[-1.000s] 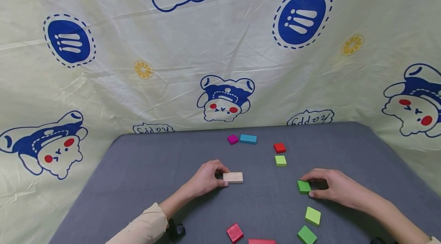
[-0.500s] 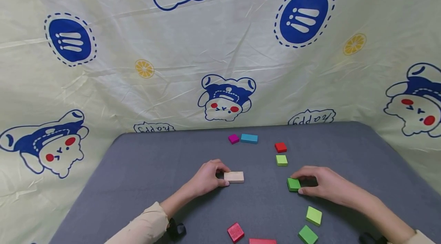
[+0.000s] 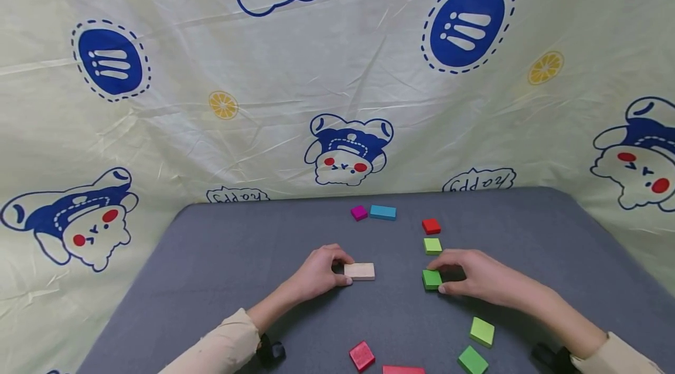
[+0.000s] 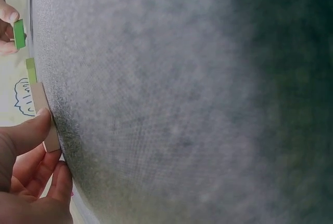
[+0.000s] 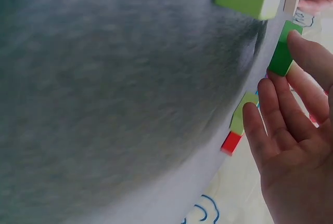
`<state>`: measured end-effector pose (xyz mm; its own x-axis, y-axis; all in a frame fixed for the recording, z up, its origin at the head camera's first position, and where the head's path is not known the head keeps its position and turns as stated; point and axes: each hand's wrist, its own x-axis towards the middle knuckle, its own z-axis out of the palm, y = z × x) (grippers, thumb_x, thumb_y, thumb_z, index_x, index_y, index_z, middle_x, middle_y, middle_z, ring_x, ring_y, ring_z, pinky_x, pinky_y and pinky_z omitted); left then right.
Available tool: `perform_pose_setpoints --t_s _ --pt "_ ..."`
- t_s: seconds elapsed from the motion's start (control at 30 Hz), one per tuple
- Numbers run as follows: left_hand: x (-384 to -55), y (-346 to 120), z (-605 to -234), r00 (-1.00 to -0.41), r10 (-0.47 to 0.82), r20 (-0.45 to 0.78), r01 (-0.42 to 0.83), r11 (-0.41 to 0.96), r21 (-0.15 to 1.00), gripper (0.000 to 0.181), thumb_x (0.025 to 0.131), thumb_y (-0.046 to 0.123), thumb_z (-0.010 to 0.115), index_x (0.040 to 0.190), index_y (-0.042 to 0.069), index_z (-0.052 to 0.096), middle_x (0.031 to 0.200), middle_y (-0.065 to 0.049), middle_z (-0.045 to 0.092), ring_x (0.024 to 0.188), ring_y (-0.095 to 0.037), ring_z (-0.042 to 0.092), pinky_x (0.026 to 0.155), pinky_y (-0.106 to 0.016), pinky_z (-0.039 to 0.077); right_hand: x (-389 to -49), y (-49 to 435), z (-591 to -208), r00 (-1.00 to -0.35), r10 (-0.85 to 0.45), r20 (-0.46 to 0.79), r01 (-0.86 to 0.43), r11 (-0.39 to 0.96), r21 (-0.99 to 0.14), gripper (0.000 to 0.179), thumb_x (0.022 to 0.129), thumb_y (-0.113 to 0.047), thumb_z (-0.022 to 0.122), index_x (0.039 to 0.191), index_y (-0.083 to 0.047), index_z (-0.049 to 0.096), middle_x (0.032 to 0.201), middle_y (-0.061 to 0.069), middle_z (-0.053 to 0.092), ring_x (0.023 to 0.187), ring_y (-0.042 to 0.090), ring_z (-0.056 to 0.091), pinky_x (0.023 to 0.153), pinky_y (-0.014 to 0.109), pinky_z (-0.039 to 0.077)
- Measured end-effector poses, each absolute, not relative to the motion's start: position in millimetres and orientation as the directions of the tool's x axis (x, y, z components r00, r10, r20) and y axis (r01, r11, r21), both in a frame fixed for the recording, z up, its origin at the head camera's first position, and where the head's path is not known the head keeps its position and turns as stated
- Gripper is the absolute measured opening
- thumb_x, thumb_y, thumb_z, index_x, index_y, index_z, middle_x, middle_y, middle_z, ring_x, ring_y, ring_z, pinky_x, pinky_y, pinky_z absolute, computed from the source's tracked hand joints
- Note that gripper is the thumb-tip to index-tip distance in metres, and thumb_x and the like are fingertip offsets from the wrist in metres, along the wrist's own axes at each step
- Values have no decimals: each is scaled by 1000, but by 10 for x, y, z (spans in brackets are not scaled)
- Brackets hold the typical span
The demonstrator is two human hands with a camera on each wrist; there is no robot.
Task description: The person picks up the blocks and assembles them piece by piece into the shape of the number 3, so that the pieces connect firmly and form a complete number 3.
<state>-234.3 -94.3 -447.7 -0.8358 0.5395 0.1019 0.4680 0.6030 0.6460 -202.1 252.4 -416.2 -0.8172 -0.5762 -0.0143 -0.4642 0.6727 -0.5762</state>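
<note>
In the head view my left hand [image 3: 321, 271] pinches the left end of a plain wooden block [image 3: 360, 271] at the middle of the table. The left wrist view shows the thumb on one face of that wooden block [image 4: 46, 117] and fingers behind it. To the right, my right hand [image 3: 480, 274] pinches a green block [image 3: 432, 280] between thumb and fingers. A light green block [image 3: 433, 246] lies just beyond it, and a red block [image 3: 431, 226] farther back. In the right wrist view the thumb presses the green block [image 5: 282, 53], with the other fingers spread loosely.
At the far edge lie a magenta block [image 3: 359, 213] and a blue block [image 3: 382, 213]. Nearer me are a pinkish-red block [image 3: 362, 356], a longer red block [image 3: 403, 370], another light green block [image 3: 482, 332] and another green block [image 3: 473, 360]. A printed cloth [image 3: 263, 69] hangs behind the grey table [image 3: 237, 239].
My right hand has carried the green block leftward, from the right side toward the wooden block. My left hand has stayed in place on the wooden block.
</note>
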Motion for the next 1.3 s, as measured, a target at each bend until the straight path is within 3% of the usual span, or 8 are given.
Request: perform_pose_setpoints --t_s 0.73,1.3 --pt "-2339 -929 -4471 -835 542 96 465 601 650 23 83 12 79 105 12 74 97 6 61 92 -14 54 85 -30 44 -2277 2098 -4158 -757 -653 -23 -523 626 -578 29 86 -25 77 114 -23 69 108 -13 62 99 14 59 86 39 50" --pt "-2327 -947 -4456 -837 541 85 457 604 653 22 84 12 78 106 11 74 97 6 60 93 -15 54 85 -31 44 -2380 1834 -4184 -768 -637 -61 -494 651 -577 27 87 -21 76 113 -20 69 105 -10 61 96 16 57 85 40 49"
